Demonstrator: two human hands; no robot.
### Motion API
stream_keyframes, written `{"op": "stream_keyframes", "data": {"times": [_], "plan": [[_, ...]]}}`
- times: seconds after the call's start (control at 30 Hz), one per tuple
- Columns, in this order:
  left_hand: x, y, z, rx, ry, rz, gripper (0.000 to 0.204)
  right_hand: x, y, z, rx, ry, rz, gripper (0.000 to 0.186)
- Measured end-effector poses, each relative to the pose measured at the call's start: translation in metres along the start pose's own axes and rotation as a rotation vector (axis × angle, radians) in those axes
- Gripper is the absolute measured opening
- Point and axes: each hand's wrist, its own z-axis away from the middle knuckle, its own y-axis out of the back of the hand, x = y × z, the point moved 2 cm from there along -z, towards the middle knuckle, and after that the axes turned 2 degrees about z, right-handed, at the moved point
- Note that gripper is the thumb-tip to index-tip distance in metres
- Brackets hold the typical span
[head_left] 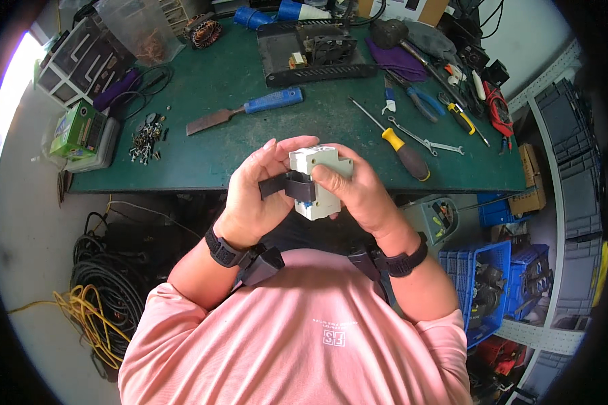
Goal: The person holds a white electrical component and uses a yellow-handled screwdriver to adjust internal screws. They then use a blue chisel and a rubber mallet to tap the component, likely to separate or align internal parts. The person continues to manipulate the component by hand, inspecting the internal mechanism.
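A white circuit breaker (327, 197) is held up in front of my chest, over the near edge of the bench. My right hand (368, 196) grips its right side, with the thumb pressed on the side face. The fingers of my left hand (249, 196) curl round its far left side, their tips partly hidden behind it. A flat black piece (275, 184) sticks out of the breaker's front toward my left palm; whether it is part of the breaker I cannot tell.
Across the green bench (216, 158) lie a blue-handled scraper (246, 109), a yellow-and-black screwdriver (404, 154), wrenches (425, 140), pliers (422, 104) and a heap of screws (146, 140). A black open housing (314, 54) sits farther back. Blue crates (476, 290) stand at right; coiled cables (101, 297) at left.
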Motion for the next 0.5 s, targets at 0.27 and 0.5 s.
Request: {"op": "stream_keyframes", "data": {"times": [0.27,0.5], "plan": [[0.002,-0.002,0.003,0.069,0.125,-0.108,0.051,-0.001,-0.006,0.012,-0.037,-0.092,-0.09,0.056],[-0.001,0.007,0.002,0.106,0.129,-0.17,0.053,0.011,-0.006,0.014,0.004,0.002,0.029,0.058]]}}
